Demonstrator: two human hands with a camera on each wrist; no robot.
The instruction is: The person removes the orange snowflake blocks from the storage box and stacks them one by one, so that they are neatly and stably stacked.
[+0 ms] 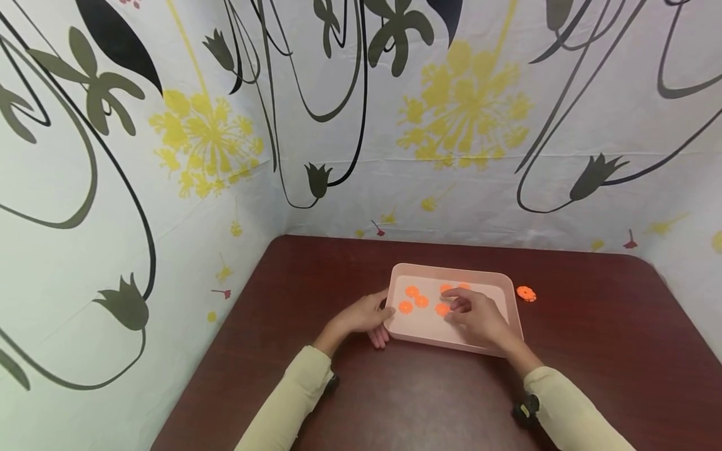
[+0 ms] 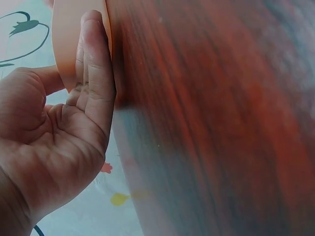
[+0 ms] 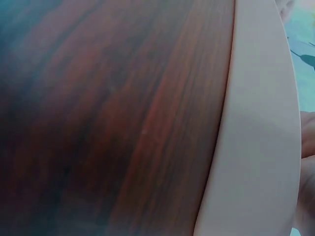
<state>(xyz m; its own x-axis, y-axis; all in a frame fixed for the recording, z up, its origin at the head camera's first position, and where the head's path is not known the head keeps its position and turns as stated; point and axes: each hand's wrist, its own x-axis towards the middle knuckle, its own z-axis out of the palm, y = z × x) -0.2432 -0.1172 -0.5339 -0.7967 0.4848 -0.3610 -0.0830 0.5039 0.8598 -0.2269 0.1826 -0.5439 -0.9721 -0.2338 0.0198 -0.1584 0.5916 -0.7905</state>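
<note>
A shallow pink tray (image 1: 429, 336) lies on the dark red-brown table, with several flat orange flower-shaped pieces (image 1: 421, 301) on its floor. My left hand (image 1: 363, 314) holds the tray's left end, thumb over the rim and fingers along the outer wall; the left wrist view shows this hand (image 2: 64, 118) close up. Over the right half of the tray is my right hand (image 1: 476, 315), its thumb and index fingertip apart, close to an orange flower piece (image 1: 442, 309). Whether they touch it is unclear. In the right wrist view the tray wall (image 3: 261, 123) covers most of this hand.
Beyond the tray's right end, another orange flower piece (image 1: 526, 294) lies on the table (image 1: 316, 275), perhaps stacked on others. White cloth walls (image 1: 361, 138) with printed flowers and stems stand behind and beside the table. A dark strap-on device (image 1: 526, 409) sits at the right wrist.
</note>
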